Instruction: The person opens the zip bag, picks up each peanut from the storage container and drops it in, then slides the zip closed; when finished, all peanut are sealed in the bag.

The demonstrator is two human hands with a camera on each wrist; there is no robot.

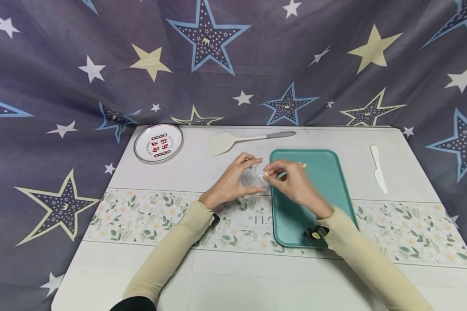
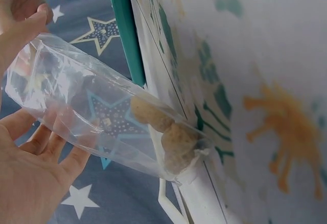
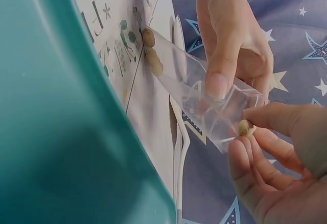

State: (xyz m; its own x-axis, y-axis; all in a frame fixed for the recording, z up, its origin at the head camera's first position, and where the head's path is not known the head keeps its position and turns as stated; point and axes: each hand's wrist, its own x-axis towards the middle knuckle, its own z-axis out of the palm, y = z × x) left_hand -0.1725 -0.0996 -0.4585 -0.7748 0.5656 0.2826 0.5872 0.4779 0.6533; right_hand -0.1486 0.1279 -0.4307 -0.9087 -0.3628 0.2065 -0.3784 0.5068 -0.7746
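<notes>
A clear plastic bag (image 2: 76, 91) hangs from my left hand (image 1: 233, 181), whose thumb and fingers hold its mouth spread. At the bottom of the bag lie a few tan, lumpy peanuts in the shell (image 2: 179, 147). My right hand (image 1: 292, 181) pinches another small peanut (image 3: 246, 128) between thumb and fingertips, right at the bag's mouth. Under the right forearm is a green tray (image 1: 311, 229). Past the right hand's knuckles, a small pale-yellow piece (image 1: 304, 165) shows over the tray, partly hidden.
A cream spatula (image 1: 223, 143) with a grey handle end lies behind the hands. At the back left stands a white plate (image 1: 142, 144) with red print. Right of the tray lies a white plastic knife (image 1: 378, 170). A starry curtain (image 1: 233, 86) hangs behind the table.
</notes>
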